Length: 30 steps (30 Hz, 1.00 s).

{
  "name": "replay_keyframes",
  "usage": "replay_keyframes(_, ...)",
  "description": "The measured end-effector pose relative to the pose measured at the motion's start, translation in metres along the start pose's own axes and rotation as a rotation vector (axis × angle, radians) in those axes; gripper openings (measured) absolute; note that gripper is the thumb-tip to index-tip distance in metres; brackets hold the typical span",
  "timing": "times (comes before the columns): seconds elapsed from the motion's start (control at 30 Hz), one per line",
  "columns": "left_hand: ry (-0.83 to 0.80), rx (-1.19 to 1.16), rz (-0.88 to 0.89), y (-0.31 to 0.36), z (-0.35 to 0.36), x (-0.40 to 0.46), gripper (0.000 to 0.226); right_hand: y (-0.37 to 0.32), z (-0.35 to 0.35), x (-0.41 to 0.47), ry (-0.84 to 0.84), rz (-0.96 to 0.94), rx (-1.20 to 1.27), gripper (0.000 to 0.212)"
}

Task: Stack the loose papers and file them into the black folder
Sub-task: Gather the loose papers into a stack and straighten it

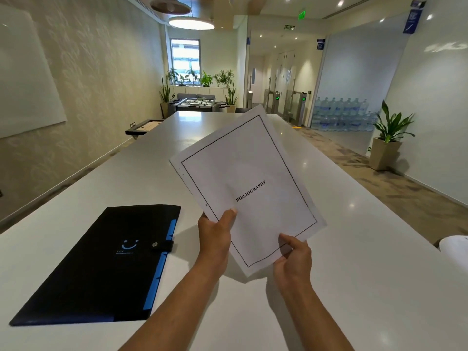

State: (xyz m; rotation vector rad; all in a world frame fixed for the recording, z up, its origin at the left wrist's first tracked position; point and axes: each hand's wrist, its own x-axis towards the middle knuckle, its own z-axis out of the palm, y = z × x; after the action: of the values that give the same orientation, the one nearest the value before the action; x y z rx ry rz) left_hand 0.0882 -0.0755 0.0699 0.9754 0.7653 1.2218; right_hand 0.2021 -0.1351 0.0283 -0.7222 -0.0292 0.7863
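A stack of white papers (248, 178) is held up above the table, tilted, its top sheet framed by a black border and printed "BIBLIOGRAPHY". My left hand (216, 236) grips the stack's lower left edge, thumb on top. My right hand (293, 259) pinches the bottom corner. The black folder (101, 269) with blue tabs lies flat and snapped shut on the table, to the left of my hands.
The long white table (354, 287) stretches ahead. Something white (455, 252) sits at the table's right edge, cut off by the frame. A potted plant (387, 140) and stacked water bottles (342, 115) stand on the floor to the right.
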Motion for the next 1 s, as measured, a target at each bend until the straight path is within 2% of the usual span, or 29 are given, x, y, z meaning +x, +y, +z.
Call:
replay_keyframes(0.1,-0.047,-0.031,-0.045,-0.003,-0.006,0.006,0.026,-0.008,0.000,0.006,-0.026,-0.062,-0.057,0.043)
replay_keyframes(0.2,-0.122,-0.127,-0.125,-0.005,-0.018,0.016,0.045,-0.020,-0.003,0.013,-0.043,-0.138,-0.168,0.044)
replay_keyframes(0.3,-0.032,-0.215,-0.146,-0.003,-0.037,0.033,0.075,-0.034,-0.009,0.022,-0.043,-0.169,-0.284,0.044)
replay_keyframes(0.37,0.071,-0.160,-0.106,0.001,-0.051,0.044,0.082,-0.044,-0.012,0.026,-0.038,-0.178,-0.341,0.043)
replay_keyframes(0.43,0.157,-0.062,-0.041,0.005,-0.063,0.054,0.073,-0.054,-0.016,0.028,-0.060,-0.201,-0.410,0.044)
replay_keyframes(0.5,0.159,0.093,0.029,0.011,-0.072,0.063,0.066,-0.063,-0.019,0.028,-0.097,-0.226,-0.510,0.044)
replay_keyframes(0.57,0.060,0.278,0.081,0.020,-0.075,0.068,0.056,-0.065,-0.022,0.030,-0.133,-0.258,-0.631,0.041)
replay_keyframes(0.67,-0.191,0.455,0.022,0.027,-0.073,0.069,0.045,-0.064,-0.023,0.032,-0.192,-0.289,-0.772,0.036)
replay_keyframes(0.7,-0.229,0.488,0.018,0.027,-0.073,0.068,0.043,-0.064,-0.022,0.033,-0.210,-0.297,-0.798,0.035)
replay_keyframes(0.83,-0.137,0.529,0.163,0.023,-0.068,0.063,0.039,-0.070,-0.013,0.029,-0.272,-0.361,-0.818,0.037)
replay_keyframes(1.0,-0.083,0.499,0.348,0.028,-0.061,0.062,0.044,-0.079,-0.003,0.032,-0.349,-0.496,-0.800,0.038)
